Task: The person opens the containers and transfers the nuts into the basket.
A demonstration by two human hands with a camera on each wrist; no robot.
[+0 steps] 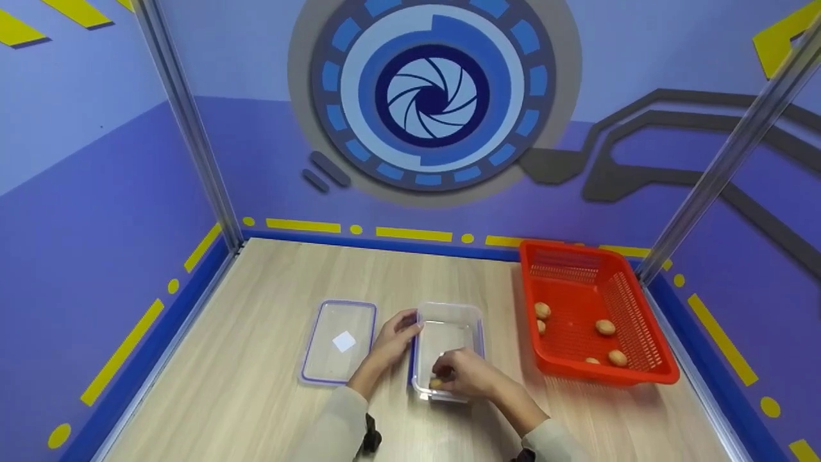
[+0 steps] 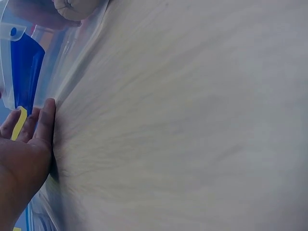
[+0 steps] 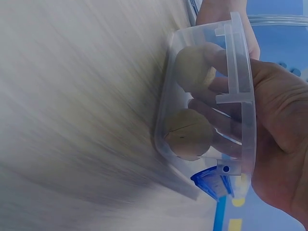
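Observation:
A clear plastic food container (image 1: 449, 321) with blue side latches stands on the table. My right hand (image 1: 468, 373) reaches into its near end. There the thumb and fingers pinch a walnut (image 3: 194, 70), and a second walnut (image 3: 188, 134) sits beside it against the near wall, touched by fingertips. My left hand (image 1: 392, 340) rests against the container's left side, its thumb at the rim. In the left wrist view the left hand's fingers (image 2: 45, 120) look straight, close to a blue latch (image 2: 28, 67). Left of that hand lies the container's lid (image 1: 327, 366), blue-edged with a white square label.
A red plastic basket (image 1: 571, 362) stands at the right with several walnuts in it, one walnut (image 1: 605, 327) near its middle. Blue-purple panels (image 1: 256, 160) and metal posts (image 1: 192, 141) bound the wooden table (image 1: 256, 308) at the back and sides.

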